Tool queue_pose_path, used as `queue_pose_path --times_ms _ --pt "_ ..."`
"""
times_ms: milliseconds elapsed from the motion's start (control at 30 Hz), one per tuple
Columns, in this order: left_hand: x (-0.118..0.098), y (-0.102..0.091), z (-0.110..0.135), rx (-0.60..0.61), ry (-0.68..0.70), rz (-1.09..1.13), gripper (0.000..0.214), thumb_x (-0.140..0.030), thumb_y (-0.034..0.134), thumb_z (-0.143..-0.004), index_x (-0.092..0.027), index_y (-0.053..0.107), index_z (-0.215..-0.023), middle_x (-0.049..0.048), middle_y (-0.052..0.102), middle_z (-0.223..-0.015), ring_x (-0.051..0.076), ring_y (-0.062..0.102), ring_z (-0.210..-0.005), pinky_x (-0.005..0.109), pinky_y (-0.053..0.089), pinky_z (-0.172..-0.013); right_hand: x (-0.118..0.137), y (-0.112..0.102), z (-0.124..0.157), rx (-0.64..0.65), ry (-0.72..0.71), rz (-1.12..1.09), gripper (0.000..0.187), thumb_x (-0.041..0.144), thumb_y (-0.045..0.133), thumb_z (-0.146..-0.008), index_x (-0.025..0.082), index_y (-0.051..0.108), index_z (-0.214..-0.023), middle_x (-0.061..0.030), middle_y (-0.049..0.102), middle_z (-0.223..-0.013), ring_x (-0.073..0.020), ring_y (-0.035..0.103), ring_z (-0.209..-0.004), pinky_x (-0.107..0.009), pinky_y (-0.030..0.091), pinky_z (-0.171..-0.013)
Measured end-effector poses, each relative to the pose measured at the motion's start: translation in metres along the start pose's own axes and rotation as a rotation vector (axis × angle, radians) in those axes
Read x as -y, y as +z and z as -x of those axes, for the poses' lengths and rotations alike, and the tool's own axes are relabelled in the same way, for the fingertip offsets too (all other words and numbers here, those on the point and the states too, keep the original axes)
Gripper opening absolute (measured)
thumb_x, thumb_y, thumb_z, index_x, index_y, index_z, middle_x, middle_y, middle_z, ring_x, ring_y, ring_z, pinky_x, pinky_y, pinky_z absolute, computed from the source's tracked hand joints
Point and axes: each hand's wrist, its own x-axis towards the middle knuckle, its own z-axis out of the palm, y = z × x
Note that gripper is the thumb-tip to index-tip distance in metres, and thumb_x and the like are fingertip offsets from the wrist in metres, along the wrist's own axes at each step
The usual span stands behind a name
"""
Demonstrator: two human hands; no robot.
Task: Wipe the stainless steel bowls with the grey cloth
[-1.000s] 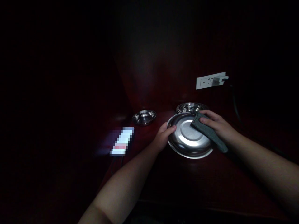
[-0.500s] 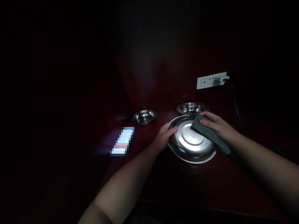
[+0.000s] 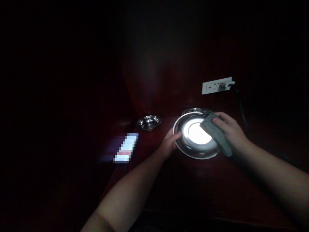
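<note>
My left hand grips the left rim of a shiny metal bowl, thumb on the near face and the other fingers mostly hidden behind. The bowl is held tilted above the table, and its round middle glares with bright light. My right hand is closed on a grey-green cloth, which lies over the bowl's upper right edge and hangs down along its right side. Behind the held bowl, more metal dishes show only as rims.
A small metal bowl stands upright at the back left. Nearer me, a lit phone with a cable lies by the table's left edge. A white wall socket holds a plug, and its dark cord runs down at the right.
The bowl has tilted and risen slightly, so its middle now glares and it covers more of the dishes behind. My right hand and the cloth have shifted a little along its edge.
</note>
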Motion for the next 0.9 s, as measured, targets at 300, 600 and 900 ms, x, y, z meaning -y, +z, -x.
queue_pose_path --times_ms 300,600,900 --pt "-0.0005 0.0009 0.0022 0.000 0.036 -0.031 0.054 -0.037 0.078 -0.065 -0.020 0.061 -0.114 0.0055 0.068 -0.108 0.023 0.063 -0.097 0.032 0.048 -0.081 0.0048 0.0026 0.0012 0.035 0.081 -0.004 0.029 0.045 0.074 -0.068 0.027 0.064 -0.088 0.0008 0.064 -0.076 -0.0191 0.057 -0.066 -0.031 0.045 -0.060" --pt "0.0016 -0.0010 -0.0028 -0.017 0.070 -0.055 0.044 -0.038 0.076 -0.066 -0.018 0.065 -0.104 0.0028 0.068 -0.091 0.020 0.062 -0.089 0.032 0.044 -0.085 0.0024 0.0003 -0.0008 0.129 0.096 -0.050 0.022 0.042 0.074 -0.070 0.026 0.062 -0.081 0.0028 0.064 -0.071 -0.0161 0.056 -0.062 -0.028 0.043 -0.057" --pt "-0.0017 0.0013 -0.0024 0.002 0.070 -0.084 0.043 -0.040 0.076 -0.066 -0.017 0.066 -0.100 0.0027 0.068 -0.090 0.018 0.060 -0.083 0.030 0.042 -0.081 0.0052 0.0008 -0.0001 0.168 0.093 -0.057 0.024 0.042 0.075 -0.069 0.024 0.063 -0.079 0.0026 0.063 -0.072 -0.0153 0.057 -0.063 -0.028 0.043 -0.058"
